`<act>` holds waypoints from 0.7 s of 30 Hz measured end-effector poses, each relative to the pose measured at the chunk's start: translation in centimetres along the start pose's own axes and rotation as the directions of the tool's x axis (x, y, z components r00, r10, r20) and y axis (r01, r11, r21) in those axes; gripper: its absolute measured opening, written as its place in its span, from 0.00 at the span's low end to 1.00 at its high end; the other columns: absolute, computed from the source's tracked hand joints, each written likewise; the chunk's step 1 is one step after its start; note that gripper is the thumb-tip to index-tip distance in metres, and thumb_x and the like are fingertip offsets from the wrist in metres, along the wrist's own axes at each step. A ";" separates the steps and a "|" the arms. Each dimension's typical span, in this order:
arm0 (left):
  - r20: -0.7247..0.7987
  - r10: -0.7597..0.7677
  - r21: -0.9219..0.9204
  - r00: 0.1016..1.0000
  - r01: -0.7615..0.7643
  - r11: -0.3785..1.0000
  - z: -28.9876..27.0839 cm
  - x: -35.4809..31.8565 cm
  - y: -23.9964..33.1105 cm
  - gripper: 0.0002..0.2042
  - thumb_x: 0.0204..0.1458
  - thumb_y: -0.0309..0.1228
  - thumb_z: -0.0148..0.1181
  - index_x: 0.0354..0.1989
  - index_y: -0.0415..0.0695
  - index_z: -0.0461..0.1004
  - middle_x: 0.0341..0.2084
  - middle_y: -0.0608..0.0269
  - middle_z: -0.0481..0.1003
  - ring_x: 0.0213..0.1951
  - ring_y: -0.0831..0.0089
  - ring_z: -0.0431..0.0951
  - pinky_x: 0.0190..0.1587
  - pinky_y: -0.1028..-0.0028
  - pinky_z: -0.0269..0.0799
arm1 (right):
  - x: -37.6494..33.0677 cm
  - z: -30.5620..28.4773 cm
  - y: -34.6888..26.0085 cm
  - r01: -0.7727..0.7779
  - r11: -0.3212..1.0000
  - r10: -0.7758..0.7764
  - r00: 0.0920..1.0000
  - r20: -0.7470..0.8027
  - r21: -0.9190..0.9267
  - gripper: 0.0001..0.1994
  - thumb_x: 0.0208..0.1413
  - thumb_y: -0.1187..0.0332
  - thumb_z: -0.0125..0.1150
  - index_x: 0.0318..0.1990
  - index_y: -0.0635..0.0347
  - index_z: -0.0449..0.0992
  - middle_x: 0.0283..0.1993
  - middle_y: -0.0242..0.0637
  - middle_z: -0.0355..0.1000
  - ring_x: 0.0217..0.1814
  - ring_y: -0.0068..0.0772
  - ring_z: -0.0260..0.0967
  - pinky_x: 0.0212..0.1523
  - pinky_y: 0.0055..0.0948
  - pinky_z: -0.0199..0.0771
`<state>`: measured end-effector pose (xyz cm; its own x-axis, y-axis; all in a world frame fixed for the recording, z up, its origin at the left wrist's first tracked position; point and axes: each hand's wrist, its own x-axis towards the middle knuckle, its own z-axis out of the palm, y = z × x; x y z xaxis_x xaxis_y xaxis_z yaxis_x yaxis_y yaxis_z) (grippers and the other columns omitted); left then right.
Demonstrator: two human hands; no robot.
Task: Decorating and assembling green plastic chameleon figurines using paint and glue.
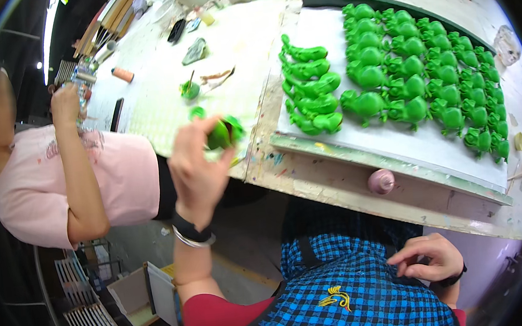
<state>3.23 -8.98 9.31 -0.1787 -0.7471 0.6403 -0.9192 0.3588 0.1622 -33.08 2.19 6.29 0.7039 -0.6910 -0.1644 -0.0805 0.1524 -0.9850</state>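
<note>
My left hand (196,165), with a dark band and a silver bangle at the wrist, is raised over the table's near edge. Its fingers and thumb pinch a glossy green figure piece (224,132) that shows a dark hollow or patch. Down by my checked apron, my right hand (429,259) holds nothing that I can see; its index finger is stretched out and the others are loosely bent. Several rounded green figures (364,105) lie in rows on a white-lined tray (328,151). Slimmer curved green pieces (311,89) form a column on the tray's left side.
A small green pot (189,90) with a stick in it stands beyond my left hand. Near the front edge is a pink bottle (381,181). A crumpled plastic bag (194,51) and an orange cylinder (122,74) lie farther back. At left, a co-worker in a pink shirt (82,178) raises an arm.
</note>
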 end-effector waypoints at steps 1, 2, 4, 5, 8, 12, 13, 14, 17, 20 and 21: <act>-0.015 0.025 -0.029 1.000 -0.025 0.999 0.5 2.1 -1.3 0.21 0.29 0.18 0.65 0.38 0.43 0.71 0.28 0.55 0.72 0.32 0.60 0.72 0.33 0.68 0.68 | -1.2 -0.6 -0.1 -0.084 0.996 0.084 0.996 -0.026 -0.007 0.13 0.45 0.76 0.60 0.41 0.65 0.75 0.26 0.37 0.71 0.27 0.27 0.71 0.29 0.21 0.69; -0.003 0.056 -0.036 0.998 -0.056 0.998 1.3 4.3 -2.5 0.21 0.31 0.19 0.65 0.40 0.43 0.72 0.29 0.55 0.72 0.32 0.61 0.72 0.34 0.69 0.68 | -2.6 -1.3 -0.2 -0.153 0.987 0.150 0.987 -0.051 -0.052 0.13 0.44 0.75 0.60 0.41 0.65 0.75 0.26 0.37 0.72 0.27 0.26 0.71 0.29 0.20 0.69; 0.054 0.089 -0.059 0.995 -0.086 0.995 3.7 8.6 -4.3 0.21 0.35 0.22 0.64 0.43 0.40 0.71 0.29 0.56 0.73 0.34 0.61 0.71 0.36 0.70 0.68 | -4.6 -1.9 0.0 -0.124 0.990 0.134 0.977 -0.165 0.072 0.13 0.44 0.76 0.60 0.41 0.65 0.75 0.26 0.37 0.72 0.28 0.26 0.71 0.29 0.19 0.69; 0.127 0.085 -0.099 0.988 -0.073 0.992 5.1 10.7 -4.9 0.20 0.38 0.22 0.61 0.44 0.39 0.70 0.32 0.54 0.72 0.38 0.60 0.69 0.40 0.69 0.66 | -5.4 -2.0 0.2 -0.202 0.976 0.213 0.961 -0.175 0.081 0.13 0.44 0.76 0.60 0.41 0.65 0.75 0.26 0.36 0.72 0.28 0.25 0.71 0.29 0.19 0.69; 0.319 0.243 -0.152 0.916 -0.204 0.967 10.8 15.5 -5.5 0.21 0.41 0.22 0.55 0.48 0.38 0.66 0.36 0.52 0.70 0.41 0.57 0.66 0.45 0.66 0.63 | -7.0 -2.0 0.9 -0.132 0.980 0.175 0.930 -0.323 0.151 0.13 0.44 0.72 0.60 0.39 0.68 0.74 0.26 0.38 0.72 0.26 0.24 0.71 0.27 0.18 0.69; 0.445 0.390 -0.174 0.806 -0.349 0.921 17.0 18.6 -4.0 0.22 0.39 0.23 0.56 0.48 0.38 0.66 0.34 0.51 0.70 0.41 0.57 0.67 0.43 0.66 0.64 | -7.8 -1.1 1.8 -0.073 0.964 0.194 0.852 -0.486 0.257 0.16 0.46 0.66 0.60 0.39 0.71 0.73 0.25 0.40 0.71 0.24 0.23 0.70 0.25 0.16 0.69; 0.467 0.342 -0.122 0.816 -0.323 0.938 18.0 19.0 -3.4 0.21 0.39 0.24 0.57 0.47 0.40 0.67 0.33 0.52 0.71 0.40 0.58 0.68 0.42 0.66 0.65 | -7.9 -0.9 1.9 -0.046 0.951 0.211 0.819 -0.534 0.307 0.16 0.46 0.66 0.60 0.39 0.71 0.73 0.25 0.40 0.70 0.24 0.23 0.69 0.24 0.16 0.68; 0.522 0.388 -0.175 0.760 -0.350 0.920 18.9 19.4 -2.9 0.22 0.39 0.25 0.59 0.48 0.41 0.67 0.32 0.53 0.71 0.40 0.58 0.68 0.42 0.67 0.65 | -7.9 -0.8 2.0 -0.025 0.951 0.201 0.804 -0.559 0.307 0.15 0.46 0.68 0.60 0.38 0.72 0.73 0.25 0.40 0.70 0.23 0.22 0.68 0.24 0.16 0.67; 0.590 0.387 -0.167 0.709 -0.362 0.917 20.9 20.0 -1.3 0.22 0.36 0.26 0.63 0.45 0.42 0.70 0.30 0.55 0.73 0.37 0.60 0.72 0.41 0.68 0.67 | -7.7 -0.5 2.3 0.029 0.937 0.208 0.754 -0.623 0.348 0.14 0.46 0.69 0.59 0.37 0.72 0.72 0.25 0.41 0.70 0.22 0.22 0.67 0.23 0.15 0.66; 0.615 0.368 -0.190 0.697 -0.322 0.927 22.3 20.2 -0.2 0.17 0.32 0.28 0.66 0.34 0.42 0.71 0.29 0.56 0.75 0.36 0.61 0.74 0.39 0.69 0.69 | -7.3 -0.5 2.5 0.057 0.916 0.247 0.701 -0.669 0.398 0.14 0.46 0.70 0.58 0.37 0.73 0.72 0.24 0.40 0.70 0.21 0.21 0.67 0.23 0.15 0.66; 0.601 0.438 -0.274 0.669 -0.342 0.899 22.7 20.2 -0.1 0.17 0.32 0.28 0.66 0.34 0.42 0.71 0.29 0.56 0.75 0.36 0.61 0.74 0.39 0.69 0.69 | -7.2 -0.6 2.5 0.058 0.914 0.251 0.698 -0.671 0.402 0.14 0.46 0.70 0.58 0.37 0.73 0.72 0.24 0.40 0.70 0.21 0.21 0.67 0.23 0.15 0.66</act>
<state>-8.26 -36.76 5.21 -0.7327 -0.6788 0.0482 -0.6690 0.7315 0.1321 -38.82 7.13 4.97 -0.0021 -0.9182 -0.3962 0.2509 0.3830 -0.8890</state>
